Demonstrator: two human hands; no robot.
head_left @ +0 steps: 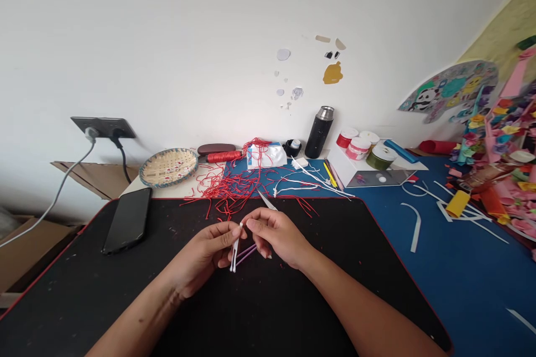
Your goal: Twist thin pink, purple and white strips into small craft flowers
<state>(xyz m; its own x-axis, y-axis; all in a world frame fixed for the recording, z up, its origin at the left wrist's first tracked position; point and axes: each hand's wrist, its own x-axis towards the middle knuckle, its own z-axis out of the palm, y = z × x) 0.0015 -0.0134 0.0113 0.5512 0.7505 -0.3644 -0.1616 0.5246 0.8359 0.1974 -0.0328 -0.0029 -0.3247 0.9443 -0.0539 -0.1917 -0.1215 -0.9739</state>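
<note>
My left hand (213,251) pinches a small bundle of white cords (235,256) between thumb and fingertips, and the ends hang down over the black mat (268,318). Close on its right, my right hand (276,234) is closed, thumb against forefinger, at the top of the bundle; what it grips there is too small to make out. Behind and below the fingers shows a thin purple shaft (246,255), partly hidden. A pointed metal blade (267,201) lies just beyond my right hand. Loose red cords (230,187) are heaped behind the mat's back edge.
A black phone (128,220) and a woven basket (168,168) are at the left. Along the wall stand a red cord spool (224,156), a black flask (320,133) and a white box (368,175) bearing jars. White strips (414,228) and paper flowers (502,122) occupy the right.
</note>
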